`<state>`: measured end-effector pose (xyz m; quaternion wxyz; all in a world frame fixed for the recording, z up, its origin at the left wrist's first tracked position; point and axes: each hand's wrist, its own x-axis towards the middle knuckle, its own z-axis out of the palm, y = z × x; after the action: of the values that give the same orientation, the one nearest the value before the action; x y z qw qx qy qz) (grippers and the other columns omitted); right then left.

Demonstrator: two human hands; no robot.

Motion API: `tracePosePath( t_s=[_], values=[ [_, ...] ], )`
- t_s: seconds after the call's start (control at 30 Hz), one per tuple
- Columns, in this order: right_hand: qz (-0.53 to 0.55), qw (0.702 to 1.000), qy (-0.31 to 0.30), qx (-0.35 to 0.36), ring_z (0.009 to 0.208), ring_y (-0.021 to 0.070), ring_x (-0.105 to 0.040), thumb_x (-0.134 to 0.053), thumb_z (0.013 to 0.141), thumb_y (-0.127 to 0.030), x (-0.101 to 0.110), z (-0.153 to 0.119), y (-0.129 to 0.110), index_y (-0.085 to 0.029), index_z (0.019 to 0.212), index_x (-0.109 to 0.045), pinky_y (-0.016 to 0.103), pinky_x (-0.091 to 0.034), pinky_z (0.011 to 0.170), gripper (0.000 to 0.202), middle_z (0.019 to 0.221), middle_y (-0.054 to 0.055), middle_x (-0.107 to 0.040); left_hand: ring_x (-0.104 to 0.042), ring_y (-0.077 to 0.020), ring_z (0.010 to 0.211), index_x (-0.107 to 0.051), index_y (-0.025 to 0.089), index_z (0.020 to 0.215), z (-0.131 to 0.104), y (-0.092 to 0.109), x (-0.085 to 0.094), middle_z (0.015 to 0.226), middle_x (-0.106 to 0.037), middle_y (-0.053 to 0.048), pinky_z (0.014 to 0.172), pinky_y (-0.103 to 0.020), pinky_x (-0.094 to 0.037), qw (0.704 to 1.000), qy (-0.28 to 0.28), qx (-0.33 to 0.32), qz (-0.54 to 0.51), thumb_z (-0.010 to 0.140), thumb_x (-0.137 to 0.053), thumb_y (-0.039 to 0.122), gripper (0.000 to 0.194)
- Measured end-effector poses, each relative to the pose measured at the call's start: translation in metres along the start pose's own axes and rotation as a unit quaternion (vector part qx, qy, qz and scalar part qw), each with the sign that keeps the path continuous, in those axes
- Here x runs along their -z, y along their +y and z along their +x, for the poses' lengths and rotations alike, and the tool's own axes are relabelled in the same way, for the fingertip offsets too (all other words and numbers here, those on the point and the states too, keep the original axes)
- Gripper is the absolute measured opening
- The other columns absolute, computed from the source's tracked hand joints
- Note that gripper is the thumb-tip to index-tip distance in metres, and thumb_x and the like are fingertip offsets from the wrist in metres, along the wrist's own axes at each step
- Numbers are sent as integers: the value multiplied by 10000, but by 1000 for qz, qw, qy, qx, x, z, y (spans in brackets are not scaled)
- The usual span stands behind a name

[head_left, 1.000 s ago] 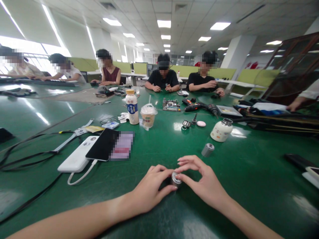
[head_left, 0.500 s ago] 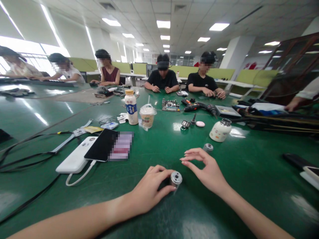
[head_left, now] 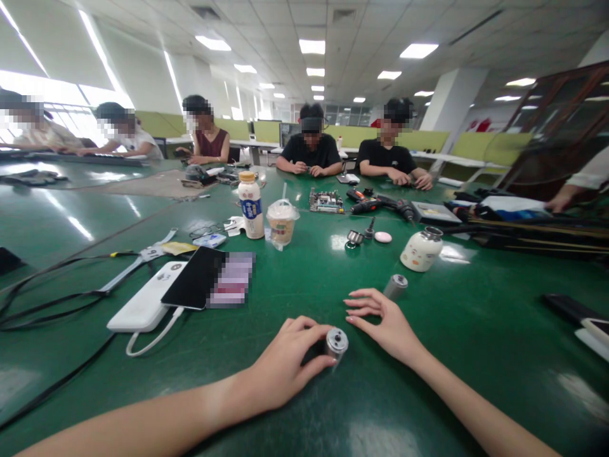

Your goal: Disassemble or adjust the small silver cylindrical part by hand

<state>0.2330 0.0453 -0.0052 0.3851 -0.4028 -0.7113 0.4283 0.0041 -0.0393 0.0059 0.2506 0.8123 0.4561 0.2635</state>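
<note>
A silver, cylindrical small electric motor [head_left: 337, 343] stands upright on the green table, its end face with dark holes turned up. My left hand [head_left: 290, 358] grips it from the left between thumb and fingers. To its right, my right hand [head_left: 383, 320] hovers with fingers stretched toward the motor, thumb apart from them, holding nothing. Just beyond the right hand stands a second silver motor [head_left: 396, 287], its lower part close behind that hand.
Farther off are a cream flask [head_left: 422, 249], a pink round object [head_left: 382, 237], a drink bottle [head_left: 250, 206], a plastic cup [head_left: 281, 222] and a power drill [head_left: 380, 204]. Left lie a white power bank [head_left: 145, 301], a phone [head_left: 195, 276] and cables. Several people sit across the table [head_left: 295, 273].
My right hand has moved slightly down, and its fingers have come closer together. More of the second motor now shows. My left hand and the motor in it have stayed put.
</note>
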Motion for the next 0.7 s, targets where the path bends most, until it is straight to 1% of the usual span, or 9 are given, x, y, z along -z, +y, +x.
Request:
tracePosePath(
  t_s=[0.07,0.17,0.27,0.33,0.4,0.53,0.7],
  values=[
    [26,1000,13,-3,866,239,-745,-770,748,-259,-1,0,-6,-202,1075,-564,427,-593,847,391,1079,114,-728,-539,-221,1062,-566,277,1250,0,0,0,1163,-603,-54,953,-367,-430,1000,1,0,1,921,-617,293,332],
    [78,996,24,22,872,233,-749,-792,733,-257,-5,-5,-27,-220,1068,-548,399,-603,837,416,1112,104,-719,-540,-220,1055,-573,276,1234,0,0,0,1148,-607,-51,947,-367,-433,1000,1,-5,0,923,-616,291,314],
    [111,993,-1,42,864,224,-752,-785,743,-220,-12,-14,-50,-236,1047,-552,375,-611,822,383,1111,79,-719,-541,-222,1052,-574,273,1231,0,-1,-1,1150,-605,-54,944,-372,-435,1000,3,-9,0,927,-609,302,307],
    [113,992,-20,47,874,218,-750,-760,765,-192,-17,-20,-59,-243,1036,-561,365,-610,821,340,1096,60,-719,-541,-225,1053,-571,271,1239,0,-2,-1,1150,-604,-57,944,-375,-436,1000,6,-11,1,928,-607,312,316],
    [105,993,-35,50,897,210,-745,-730,789,-172,-22,-25,-62,-249,1034,-569,354,-605,832,304,1097,46,-711,-541,-226,1053,-569,269,1246,0,-2,-2,1149,-602,-60,941,-373,-439,1000,8,-13,2,930,-603,320,322],
    [72,995,-51,53,909,190,-737,-699,817,-165,-26,-28,-59,-250,1045,-585,334,-591,849,268,1111,34,-697,-545,-226,1048,-573,267,1243,-1,-3,-2,1146,-604,-65,934,-373,-443,1000,9,-16,4,934,-595,328,315],
    [11,997,-34,70,851,180,-727,-703,811,-180,-24,-27,-58,-244,1035,-610,332,-582,828,251,1028,27,-711,-546,-229,1052,-587,257,1218,0,-1,0,1143,-612,-68,939,-377,-441,1000,9,-19,2,937,-588,330,290]
  ],
)
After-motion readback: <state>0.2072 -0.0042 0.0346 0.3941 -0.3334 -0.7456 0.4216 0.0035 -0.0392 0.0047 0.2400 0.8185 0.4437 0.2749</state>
